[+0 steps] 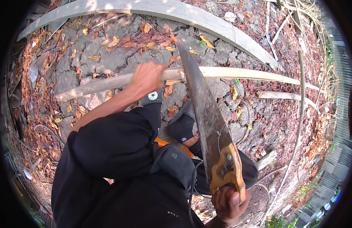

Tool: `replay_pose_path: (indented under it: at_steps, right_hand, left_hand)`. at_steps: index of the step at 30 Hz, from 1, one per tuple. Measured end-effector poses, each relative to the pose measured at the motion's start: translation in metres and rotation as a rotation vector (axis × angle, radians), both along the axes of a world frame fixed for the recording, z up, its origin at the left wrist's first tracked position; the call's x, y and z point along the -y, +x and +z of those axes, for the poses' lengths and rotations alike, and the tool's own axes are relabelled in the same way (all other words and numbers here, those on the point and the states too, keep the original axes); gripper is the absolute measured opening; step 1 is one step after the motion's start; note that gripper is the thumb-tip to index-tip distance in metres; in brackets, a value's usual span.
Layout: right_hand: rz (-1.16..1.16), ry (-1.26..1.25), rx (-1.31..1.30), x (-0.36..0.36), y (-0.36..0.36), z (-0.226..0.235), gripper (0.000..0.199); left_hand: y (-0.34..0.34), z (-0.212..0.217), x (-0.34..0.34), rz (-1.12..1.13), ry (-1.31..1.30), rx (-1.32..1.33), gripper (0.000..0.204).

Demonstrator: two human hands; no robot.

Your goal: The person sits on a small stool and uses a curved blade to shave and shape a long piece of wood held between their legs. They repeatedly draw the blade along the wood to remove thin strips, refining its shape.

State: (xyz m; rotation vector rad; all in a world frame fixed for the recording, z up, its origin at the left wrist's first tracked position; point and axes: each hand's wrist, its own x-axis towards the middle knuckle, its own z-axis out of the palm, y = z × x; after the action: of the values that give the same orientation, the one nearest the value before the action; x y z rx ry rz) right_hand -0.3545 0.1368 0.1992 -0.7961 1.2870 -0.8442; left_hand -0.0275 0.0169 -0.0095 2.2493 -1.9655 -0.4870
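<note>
My right hand (230, 203), at the lower right, is closed round the yellowish wooden handle of a handsaw (206, 110). The saw's worn, brown-grey blade points up and away, its tip past a long wooden pole (240, 72). Where the blade crosses the pole, I cannot tell if they touch. The pole lies crosswise in front of me, grey with bark to the left and pale and stripped to the right. Just left of the blade, my left hand (148, 76) grips the pole from above. My shoes and bent legs are close to the pole on the near side.
A broad grey plank (153, 8) spans the ground beyond the pole. To the right lie a shorter branch (278, 95) and a long thin stick (300, 102). Dry leaves cover much of the cracked soil. Corrugated sheeting (337, 148) stands along the right side.
</note>
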Motion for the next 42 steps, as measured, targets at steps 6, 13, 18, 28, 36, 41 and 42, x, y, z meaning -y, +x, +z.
replay_pose_path:
  at_steps: [6,13,18,28,36,41,42]
  right_hand:
    - [0.317,-0.135,-0.186,0.019,0.019,-0.035,0.044]
    - [0.252,-0.098,-0.156,0.033,0.037,-0.053,0.045]
    - [0.105,-0.122,-0.031,-0.020,0.011,-0.022,0.047]
    - [0.134,-0.172,-0.049,-0.025,0.018,-0.023,0.039]
    - [0.269,-0.179,-0.155,-0.020,0.018,-0.026,0.034]
    - [0.453,-0.290,-0.316,0.043,0.066,-0.059,0.033]
    - [0.476,-0.302,-0.304,0.045,0.069,-0.057,0.034]
  left_hand:
    - [0.003,0.004,-0.005,0.026,0.028,0.017,0.051]
    - [0.005,0.006,-0.001,0.050,-0.101,-0.031,0.047]
    - [0.005,-0.001,-0.001,0.022,-0.022,0.006,0.048]
    - [0.003,0.012,-0.002,0.030,-0.026,0.076,0.052]
    - [0.008,0.007,0.000,0.024,-0.022,0.041,0.053]
    - [-0.003,0.014,-0.005,0.049,0.024,0.044,0.052]
    - [0.000,0.012,-0.008,0.050,0.043,0.043,0.052]
